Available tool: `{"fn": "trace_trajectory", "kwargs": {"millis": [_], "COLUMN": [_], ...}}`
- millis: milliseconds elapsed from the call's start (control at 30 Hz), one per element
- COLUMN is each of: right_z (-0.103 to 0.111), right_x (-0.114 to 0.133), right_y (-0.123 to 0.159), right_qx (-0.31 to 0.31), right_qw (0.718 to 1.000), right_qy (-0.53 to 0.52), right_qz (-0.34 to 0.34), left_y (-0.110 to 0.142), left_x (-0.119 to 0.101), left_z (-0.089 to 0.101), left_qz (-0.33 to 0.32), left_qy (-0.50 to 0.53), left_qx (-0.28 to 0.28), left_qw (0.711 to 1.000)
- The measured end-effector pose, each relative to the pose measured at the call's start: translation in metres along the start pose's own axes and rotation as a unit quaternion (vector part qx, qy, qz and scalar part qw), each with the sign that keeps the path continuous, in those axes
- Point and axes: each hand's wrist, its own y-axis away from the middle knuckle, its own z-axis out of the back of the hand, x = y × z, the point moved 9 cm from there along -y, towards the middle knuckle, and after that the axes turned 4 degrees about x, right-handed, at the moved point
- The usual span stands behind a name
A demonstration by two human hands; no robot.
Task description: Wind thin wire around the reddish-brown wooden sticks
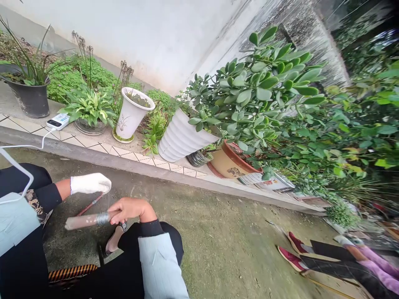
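My left hand (92, 184) wears a white glove, its fingers curled closed at the upper end of a thin reddish rod (93, 202). The rod slants down behind a thick, pale wooden stick (82, 221). My bare right hand (131, 209) is wrapped round the right end of this stick, which lies nearly level above my lap. Beside my right fingers, a coil of thin grey wire (102, 218) is wound round the stick. A fine strand runs from the glove down towards my right hand. The glove hides the rod's upper tip.
Along a tiled ledge (115, 150) stand a black pot (33, 99), a white pot (131, 116), a ribbed white planter (177, 135) and a tan pot (230, 164). A power bank (58, 121) with a white cable rests there. Another person's legs (330, 261) extend at the right.
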Motion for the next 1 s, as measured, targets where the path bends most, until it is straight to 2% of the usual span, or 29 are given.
{"fn": "trace_trajectory", "kwargs": {"millis": [33, 67, 133, 167, 200, 233, 333, 400, 467, 533, 567, 633, 667, 700, 733, 767, 800, 867, 900, 933, 1000], "right_z": [0.015, 0.036, 0.075, 0.089, 0.098, 0.105, 0.113, 0.109, 0.093, 0.066, 0.048, 0.013, 0.0, -0.007, -0.002, 0.015, 0.034, 0.073, 0.086, 0.094, 0.102], "right_x": [0.011, 0.016, 0.009, -0.001, -0.011, -0.022, -0.04, -0.04, -0.04, -0.042, -0.042, -0.03, -0.019, -0.004, 0.01, 0.02, 0.024, 0.013, 0.001, -0.013, -0.034], "right_y": [0.009, 0.022, 0.055, 0.066, 0.073, 0.074, 0.063, 0.046, 0.018, -0.007, -0.018, -0.026, -0.023, -0.016, -0.006, 0.007, 0.022, 0.053, 0.064, 0.07, 0.068], "right_qx": [-0.08, -0.187, -0.387, -0.458, -0.508, -0.539, -0.562, -0.521, -0.408, -0.264, -0.182, -0.036, 0.013, 0.037, 0.003, -0.077, -0.172, -0.374, -0.452, -0.507, -0.552], "right_qw": [0.994, 0.972, 0.894, 0.857, 0.832, 0.819, 0.824, 0.831, 0.858, 0.9, 0.927, 0.974, 0.989, 0.997, 0.999, 0.991, 0.97, 0.893, 0.855, 0.83, 0.824], "right_qy": [-0.041, -0.079, -0.142, -0.16, -0.168, -0.163, -0.045, 0.094, 0.197, 0.221, 0.209, 0.15, 0.109, 0.064, 0.02, -0.031, -0.077, -0.156, -0.177, -0.181, -0.125], "right_qz": [0.066, 0.12, 0.174, 0.171, 0.15, 0.113, -0.057, -0.168, -0.241, -0.265, -0.252, -0.169, -0.104, -0.029, 0.045, 0.108, 0.155, 0.197, 0.182, 0.146, 0.031], "left_y": [0.001, 0.002, 0.006, 0.008, 0.009, 0.011, 0.017, 0.02, 0.019, 0.018, 0.017, 0.015, 0.014, 0.014, 0.014, 0.014, 0.015, 0.014, 0.014, 0.014, 0.017], "left_x": [0.004, 0.009, 0.018, 0.021, 0.021, 0.019, 0.007, 0.0, -0.003, -0.002, 0.0, 0.007, 0.011, 0.016, 0.02, 0.023, 0.025, 0.023, 0.02, 0.015, 0.005], "left_z": [0.003, 0.006, 0.008, 0.008, 0.004, -0.001, -0.02, -0.026, -0.022, -0.01, -0.004, 0.007, 0.013, 0.018, 0.023, 0.027, 0.028, 0.021, 0.013, 0.004, -0.015], "left_qz": [0.012, 0.027, 0.051, 0.054, 0.05, 0.041, 0.012, 0.001, 0.002, 0.002, 0.003, 0.012, 0.019, 0.025, 0.03, 0.032, 0.033, 0.026, 0.02, 0.014, 0.009], "left_qy": [0.03, 0.055, 0.069, 0.061, 0.048, 0.037, 0.023, 0.001, -0.029, -0.047, -0.05, -0.042, -0.032, -0.018, -0.001, 0.015, 0.032, 0.061, 0.067, 0.067, 0.045], "left_qx": [-0.012, -0.025, -0.044, -0.045, -0.035, -0.016, 0.064, 0.091, 0.071, 0.024, -0.001, -0.04, -0.06, -0.081, -0.101, -0.116, -0.121, -0.092, -0.057, -0.016, 0.058], "left_qw": [0.999, 0.998, 0.995, 0.996, 0.997, 0.998, 0.998, 0.996, 0.997, 0.999, 0.999, 0.998, 0.998, 0.996, 0.994, 0.993, 0.992, 0.994, 0.996, 0.998, 0.997]}}
